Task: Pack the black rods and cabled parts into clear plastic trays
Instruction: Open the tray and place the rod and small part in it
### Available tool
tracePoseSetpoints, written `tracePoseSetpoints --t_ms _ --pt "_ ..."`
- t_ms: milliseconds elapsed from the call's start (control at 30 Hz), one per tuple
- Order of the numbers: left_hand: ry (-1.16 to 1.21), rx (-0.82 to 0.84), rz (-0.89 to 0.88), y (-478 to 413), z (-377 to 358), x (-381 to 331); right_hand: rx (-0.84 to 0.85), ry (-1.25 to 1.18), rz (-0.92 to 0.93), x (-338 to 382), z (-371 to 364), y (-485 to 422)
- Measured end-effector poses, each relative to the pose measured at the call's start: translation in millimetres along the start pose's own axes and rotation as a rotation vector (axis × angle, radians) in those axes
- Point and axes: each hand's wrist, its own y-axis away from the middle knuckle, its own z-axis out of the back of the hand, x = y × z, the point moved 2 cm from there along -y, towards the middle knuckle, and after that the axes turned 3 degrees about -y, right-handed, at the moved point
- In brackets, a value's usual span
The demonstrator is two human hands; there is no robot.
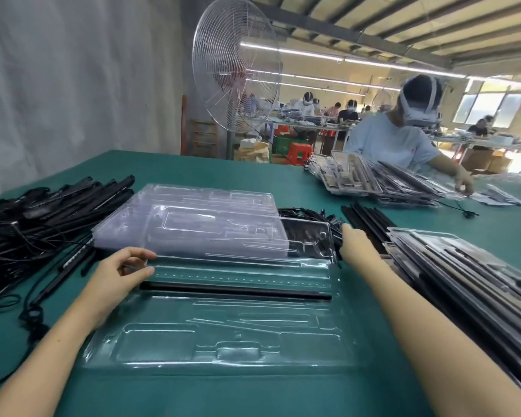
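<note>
Head view: clear plastic tray (pixel 223 350) lies flat on the green table (pixel 223 164), right in front of the person. One black rod (pixel 235 291) sits lengthwise in a long slot across the tray's middle; the other moulded pockets hold nothing.

Left hand (pixel 118 272) is at the tray's left end, beside the slot above the rod, thumb and forefinger curled in close and pinching the tray's rim. Right hand (pixel 354 242) reaches past the tray's far right corner to a heap of black parts (pixel 313 215). Its fingertips are hidden, so can't tell if it holds anything.

A stack of empty trays (pixel 199 218) sits just behind the working tray, overlapping its far edge. Loose black rods (pixel 364 218) lie just right of the right hand. Big pile of cabled parts (pixel 42 212) is on the left of the table. Stack of filled trays (pixel 463 275) runs along the right edge.

Across the table another worker (pixel 403 136) in a headset handles more packed trays (pixel 373 176). A pedestal fan (pixel 235 70) stands behind the table.
</note>
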Motion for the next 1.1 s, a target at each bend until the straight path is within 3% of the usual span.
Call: tracePoseSetpoints --t_ms 333,500,700,767,833,900,1100 --pt "-0.026 -0.037 -0.018 -3 -5 0 -0.067 0.318 -0.005 -2 -10 -4" --pt "-0.037 -0.034 -0.022 -2 -4 -1 -0.139 0.03 -0.071 6 18 1" --pt "-0.064 -0.034 -0.012 0 -4 -2 -0.461 -0.55 0.197 30 36 53" --pt "-0.071 -0.045 -0.008 2 -6 -3 -0.313 -0.79 0.179 39 29 78" --pt "-0.095 -0.057 -0.012 3 -7 -6 -0.006 -1.009 0.158 49 17 101" --pt "-0.13 -0.07 -0.021 4 -8 -8 0.182 -1.022 0.164 58 5 121" --pt "-0.204 -0.095 -0.035 7 -9 -9 0.219 -0.724 0.269 61 -5 144"
